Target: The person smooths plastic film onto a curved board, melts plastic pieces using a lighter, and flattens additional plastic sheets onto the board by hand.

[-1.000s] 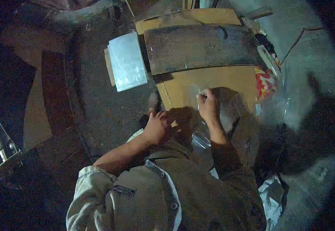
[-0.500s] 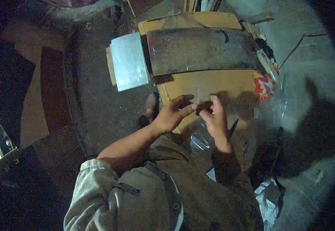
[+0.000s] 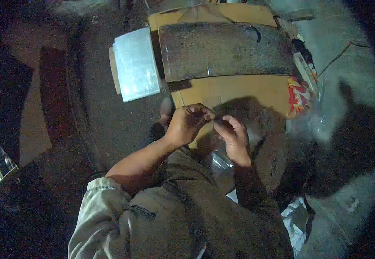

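Note:
My left hand (image 3: 186, 124) is closed, its thumb and fingertips pinched together over the front of the tan board (image 3: 243, 86). Close beside it, my right hand (image 3: 235, 137) has its fingers curled in a pinch, the tips almost meeting those of the left. Whatever lies between the fingertips is too small and dim to name. Below the right hand, a piece of clear plastic (image 3: 222, 160) catches the light near my lap. A dark, worn rectangular panel (image 3: 226, 51) lies across the board beyond both hands.
A stack of shiny clear plastic sheets (image 3: 136, 64) lies left of the board, over a brown piece. At the right edge are a red and white packet (image 3: 298, 96) and a thin stick (image 3: 336, 56). Crumpled pale material (image 3: 295, 226) lies on the floor at lower right.
The fingertips of both hands have shifted slightly left. A thin, clear upright piece seen between them earlier no longer shows. The view has tilted a little, moving the board up.

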